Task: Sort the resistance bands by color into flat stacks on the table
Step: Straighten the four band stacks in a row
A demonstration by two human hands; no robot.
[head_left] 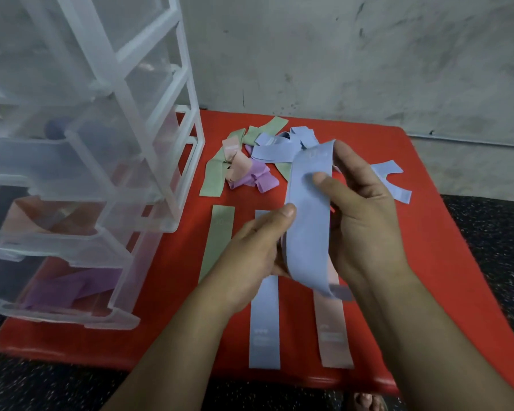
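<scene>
1. Both forearms bare, reaching in from the bottom edge and converging toward centre.
2. Left hand [250, 256]: back of hand up, fingers curled under, thumb stretched up and to the right, thumb tip pressed on the blue band [307, 232].
3. Right hand [365, 221]: higher and just right of the left hand, palm turned toward the left hand, thumb pressed across the band's front, fingers wrapped behind it.
4. Hands close together, both pinching the same band, lifted off the tabletop.

Dim, even indoor light, soft overall focus, wide-angle bending at edges, faint shadows
</scene>
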